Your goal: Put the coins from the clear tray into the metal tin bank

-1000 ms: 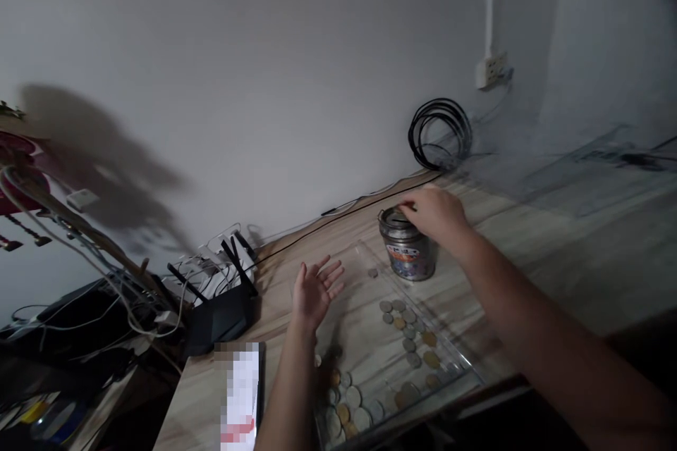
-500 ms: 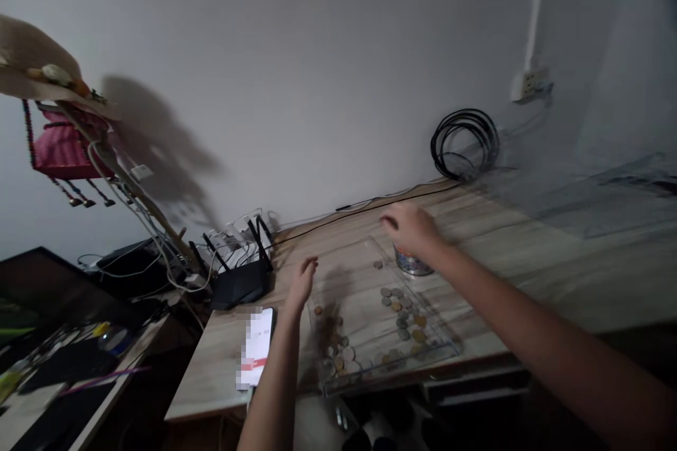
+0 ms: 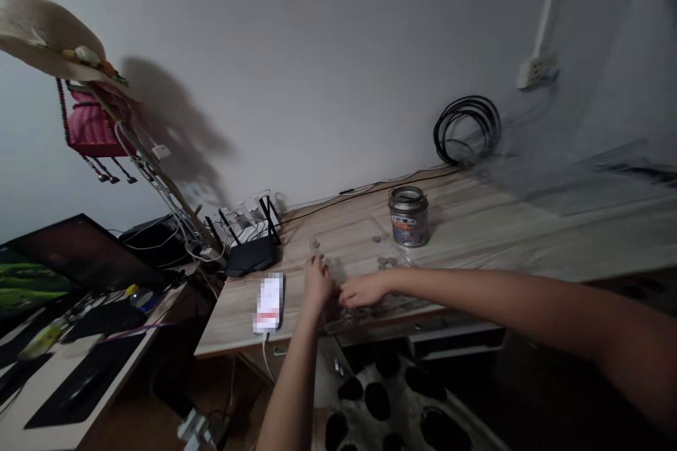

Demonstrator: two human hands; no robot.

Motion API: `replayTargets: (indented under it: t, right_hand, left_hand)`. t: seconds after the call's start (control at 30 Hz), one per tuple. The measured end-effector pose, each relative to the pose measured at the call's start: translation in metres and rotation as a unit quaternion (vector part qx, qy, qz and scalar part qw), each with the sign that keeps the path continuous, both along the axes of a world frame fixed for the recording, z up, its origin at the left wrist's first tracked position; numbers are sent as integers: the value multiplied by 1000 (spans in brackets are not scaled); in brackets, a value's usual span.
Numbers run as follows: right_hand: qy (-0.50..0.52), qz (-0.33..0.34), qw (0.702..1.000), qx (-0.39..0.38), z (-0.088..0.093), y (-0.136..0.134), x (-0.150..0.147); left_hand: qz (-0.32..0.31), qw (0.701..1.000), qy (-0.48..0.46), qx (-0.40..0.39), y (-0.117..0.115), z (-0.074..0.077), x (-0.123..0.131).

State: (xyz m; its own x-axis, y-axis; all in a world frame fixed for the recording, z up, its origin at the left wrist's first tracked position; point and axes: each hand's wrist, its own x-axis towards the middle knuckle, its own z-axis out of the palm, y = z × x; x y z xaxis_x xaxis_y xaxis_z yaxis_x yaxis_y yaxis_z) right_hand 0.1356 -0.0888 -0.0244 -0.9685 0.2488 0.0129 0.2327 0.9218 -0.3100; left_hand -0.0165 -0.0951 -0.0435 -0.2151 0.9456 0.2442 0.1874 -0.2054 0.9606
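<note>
My left hand (image 3: 317,282) is over the left side of a clear shallow plastic tray (image 3: 349,231), its fingers slightly bent and apart, with nothing visible in them. Beside it, my right hand (image 3: 364,289) reaches down among the coins at the tray's front. Its fingertips are drawn together; what they hold, if anything, is hidden. Grey coins (image 3: 387,262) lie right of that hand, and a single coin (image 3: 376,239) is farther back. Others are partly covered by my hands. Just behind the tray's right side stands a round metal tin (image 3: 409,218) with a colourful label, its top showing a rim.
A phone (image 3: 269,303) with a cable lies left of the tray, near a black router (image 3: 252,255). Coiled black cable (image 3: 468,130) leans against the wall. A clear plastic sheet (image 3: 560,187) covers the right side. On a lower desk stands a monitor (image 3: 79,254).
My right hand has moved from above the tin down and left to the coins, leaving the tin in full view. My left hand is still by the tray's left side. The view has shifted.
</note>
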Motion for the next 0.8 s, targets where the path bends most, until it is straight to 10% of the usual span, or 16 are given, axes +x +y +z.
replayTargets:
  t: [0.27,0.5,0.8]
  right_hand:
    - [-135,-125,979,-87,19,1,66]
    - [-194,-214,957,-42,29,11,78]
    - [-194,-214,954,-85,23,4,82]
  left_hand:
    - [-194,977,83,-16,-19,0,29]
    - [-334,867,367,-43,-20,12,57]
    - [-415,835,323,-166,-12,17,75]
